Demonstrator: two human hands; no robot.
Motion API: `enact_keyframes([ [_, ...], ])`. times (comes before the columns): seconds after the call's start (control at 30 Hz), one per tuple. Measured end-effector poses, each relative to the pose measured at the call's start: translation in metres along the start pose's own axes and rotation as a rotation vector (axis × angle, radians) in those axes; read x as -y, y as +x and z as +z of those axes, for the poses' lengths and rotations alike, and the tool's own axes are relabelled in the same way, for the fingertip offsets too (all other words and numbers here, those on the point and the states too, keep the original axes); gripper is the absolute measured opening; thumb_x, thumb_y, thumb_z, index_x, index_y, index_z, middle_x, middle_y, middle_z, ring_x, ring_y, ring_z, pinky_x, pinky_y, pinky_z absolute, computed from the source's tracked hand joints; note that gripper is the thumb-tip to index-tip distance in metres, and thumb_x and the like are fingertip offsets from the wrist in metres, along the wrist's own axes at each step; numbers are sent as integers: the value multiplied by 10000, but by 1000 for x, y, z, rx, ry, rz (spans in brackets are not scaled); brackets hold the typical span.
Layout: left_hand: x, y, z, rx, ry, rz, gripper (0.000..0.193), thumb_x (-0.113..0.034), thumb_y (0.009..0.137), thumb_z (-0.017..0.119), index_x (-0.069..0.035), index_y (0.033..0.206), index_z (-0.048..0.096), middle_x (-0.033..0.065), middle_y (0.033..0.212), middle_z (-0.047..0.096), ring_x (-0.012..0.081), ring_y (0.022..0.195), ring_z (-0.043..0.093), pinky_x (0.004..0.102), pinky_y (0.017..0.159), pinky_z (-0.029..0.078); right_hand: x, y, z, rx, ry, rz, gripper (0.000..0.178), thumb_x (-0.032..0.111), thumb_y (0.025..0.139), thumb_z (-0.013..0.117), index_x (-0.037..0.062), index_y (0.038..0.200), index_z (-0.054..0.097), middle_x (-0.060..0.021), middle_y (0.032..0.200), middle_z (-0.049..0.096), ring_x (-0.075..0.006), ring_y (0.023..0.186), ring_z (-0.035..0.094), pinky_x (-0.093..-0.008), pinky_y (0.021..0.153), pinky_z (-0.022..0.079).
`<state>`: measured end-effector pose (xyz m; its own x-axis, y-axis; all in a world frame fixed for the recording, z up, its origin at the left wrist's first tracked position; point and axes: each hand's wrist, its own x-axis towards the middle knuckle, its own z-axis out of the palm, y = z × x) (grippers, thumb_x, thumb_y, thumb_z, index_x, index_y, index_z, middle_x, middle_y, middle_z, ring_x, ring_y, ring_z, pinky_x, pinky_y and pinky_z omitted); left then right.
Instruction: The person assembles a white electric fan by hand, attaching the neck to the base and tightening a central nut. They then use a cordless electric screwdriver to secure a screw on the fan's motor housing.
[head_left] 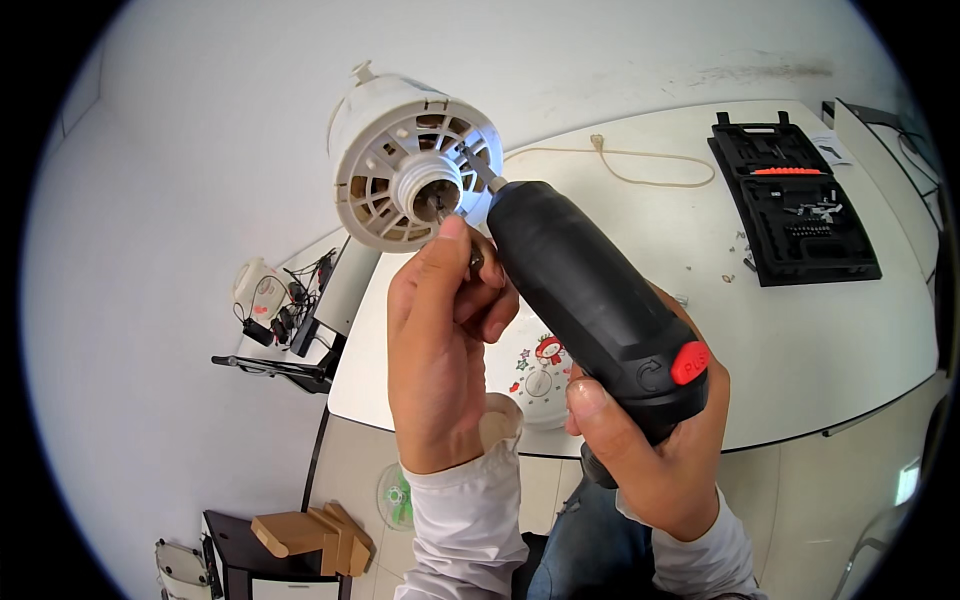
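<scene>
A white fan motor housing point(375, 215) with a slotted round face is tilted toward me above the table's far left. My left hand point(445, 300) is closed at its threaded collar point(412, 190), thumb and fingers pinching the thin metal shaft point(438, 205) that sticks out. Something small and dark also shows between those fingers; its kind is unclear. In my right hand point(650, 440) is a black cordless screwdriver point(590, 290) with a red button. Its bit point(478, 165) reaches into a slot on the housing's right side; the tip's contact is hard to see.
Below my hands lies a white fan base point(545, 400) with a dial and cartoon prints. An open black tool case point(790, 200) is at the table's right, small screws nearby. A cream cord point(650, 183) runs across the back. Chargers and cables point(290, 310) lie on a left side table.
</scene>
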<state>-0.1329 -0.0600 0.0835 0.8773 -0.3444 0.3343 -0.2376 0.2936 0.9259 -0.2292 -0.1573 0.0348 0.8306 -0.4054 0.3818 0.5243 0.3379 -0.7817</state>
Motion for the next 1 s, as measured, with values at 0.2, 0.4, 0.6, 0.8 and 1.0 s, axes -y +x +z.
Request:
enact_keyframes([
  [0.2,-4,0,3,-13,104,4,396,-330,941,478,-48,663,491,-23,564,393,78,513,343,219,488,239,1,2,1,-9,-55,-49,536,66,767,658,-102,1225,436,-115,880,615,-115,774,581,-245,678,472],
  [0.4,-5,2,-2,20,166,-9,408,-345,934,489,-60,643,491,-29,560,382,76,509,344,217,487,235,3,5,-1,-12,-90,-78,482,55,783,599,-107,1207,438,-79,767,578,-96,597,547,-242,551,459],
  [0.6,-4,3,-4,43,158,-13,407,-346,935,491,-63,642,489,-33,557,371,72,508,340,217,486,229,2,5,3,-11,-88,-94,476,36,783,604,-98,1210,444,-77,778,584,-93,594,554,-233,536,461],
  [0.8,-4,3,-3,38,145,-19,404,-341,937,489,-62,646,487,-27,561,395,74,507,341,219,488,236,-2,4,2,-10,-102,-116,477,36,783,610,-95,1212,446,-75,782,588,-90,591,553,-230,533,463],
  [1.0,-5,3,-3,41,143,-18,396,-336,938,484,-62,651,487,-19,562,416,76,504,353,219,487,248,2,5,1,-33,-106,-60,479,52,773,641,-91,1194,461,-87,817,601,-99,649,563,-235,577,469],
])
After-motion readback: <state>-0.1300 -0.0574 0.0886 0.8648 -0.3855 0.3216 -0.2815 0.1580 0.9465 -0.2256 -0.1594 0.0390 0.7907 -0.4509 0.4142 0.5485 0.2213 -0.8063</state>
